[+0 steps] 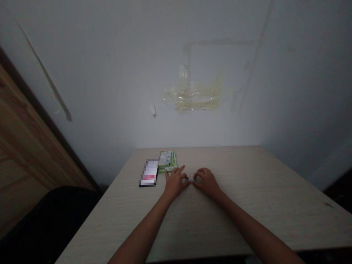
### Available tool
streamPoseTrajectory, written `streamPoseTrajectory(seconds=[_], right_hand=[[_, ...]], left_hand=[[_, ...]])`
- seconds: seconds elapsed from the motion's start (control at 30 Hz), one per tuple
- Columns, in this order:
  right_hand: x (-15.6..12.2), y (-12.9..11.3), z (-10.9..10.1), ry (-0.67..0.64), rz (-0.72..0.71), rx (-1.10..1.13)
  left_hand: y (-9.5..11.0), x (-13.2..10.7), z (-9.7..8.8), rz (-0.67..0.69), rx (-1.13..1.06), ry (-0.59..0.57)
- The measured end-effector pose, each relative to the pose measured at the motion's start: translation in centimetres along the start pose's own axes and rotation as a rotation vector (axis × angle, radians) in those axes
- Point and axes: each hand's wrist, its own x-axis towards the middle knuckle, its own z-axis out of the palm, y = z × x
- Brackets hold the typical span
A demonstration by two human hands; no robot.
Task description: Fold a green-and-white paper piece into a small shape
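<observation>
Both my hands rest on a pale wooden table [247, 190], meeting near its middle. My left hand [175, 181] and my right hand [206, 181] pinch a small whitish object [191, 179] between their fingertips; it is too small to name. Two fingers of the left hand stick out toward a green and white packet [167, 161] lying just beyond them. The right hand's fingers are curled in. A phone [149, 173] lies flat to the left of the left hand, beside the packet.
The table stands against a grey wall with old tape marks [192, 96]. A wooden panel [24, 146] runs along the left. A dark shape [46, 220] sits below the table's left edge.
</observation>
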Motion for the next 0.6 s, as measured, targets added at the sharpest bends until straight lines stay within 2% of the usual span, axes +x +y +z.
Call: streamPoseTrajectory(seconds=[0.17,0.33,0.6], right_hand=[[0.0,0.0,-0.1,0.040,-0.021,0.078],[0.0,0.4,0.1,0.014,-0.088,0.203],[0.0,1.1,0.4,-0.017,-0.042,0.259]], left_hand=[[0.1,0.0,0.0,-0.003,-0.031,0.014],[0.2,0.0,0.2,-0.041,-0.045,0.051],[0.2,0.0,0.6,-0.091,-0.036,0.072]])
